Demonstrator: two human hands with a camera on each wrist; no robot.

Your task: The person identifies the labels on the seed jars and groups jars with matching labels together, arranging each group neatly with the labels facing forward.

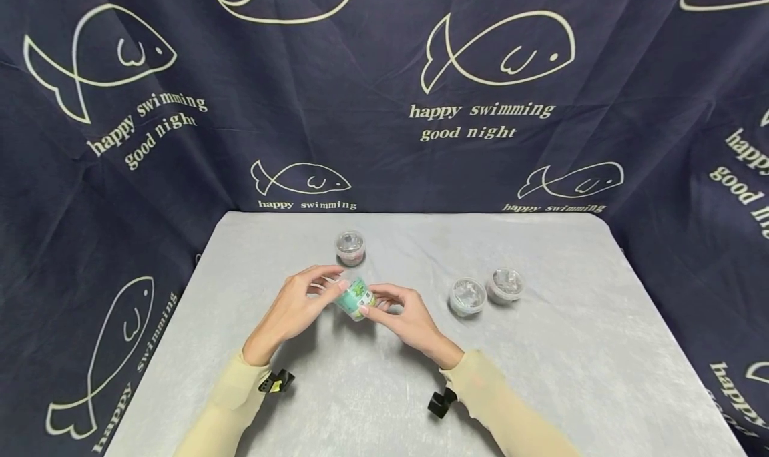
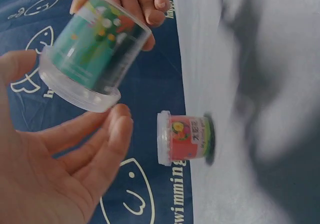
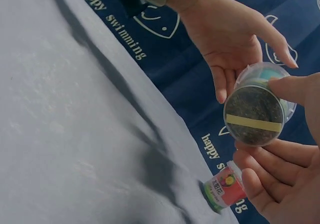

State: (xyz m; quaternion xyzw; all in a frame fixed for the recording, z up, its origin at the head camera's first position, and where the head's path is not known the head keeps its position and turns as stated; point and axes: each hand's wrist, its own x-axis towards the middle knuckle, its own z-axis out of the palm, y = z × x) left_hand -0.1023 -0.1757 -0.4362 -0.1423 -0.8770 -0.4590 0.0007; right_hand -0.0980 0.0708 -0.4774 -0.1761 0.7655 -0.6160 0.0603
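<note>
"happy swimming good night" on backdrop cloth (image 1: 384,77)

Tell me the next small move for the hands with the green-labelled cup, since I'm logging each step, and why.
Probably the left hand should close its fingers on the lid rim. The green cup is pinched by the right hand and tilted above the table, lid end toward the left hand, which only touches it with loose fingers.
</note>
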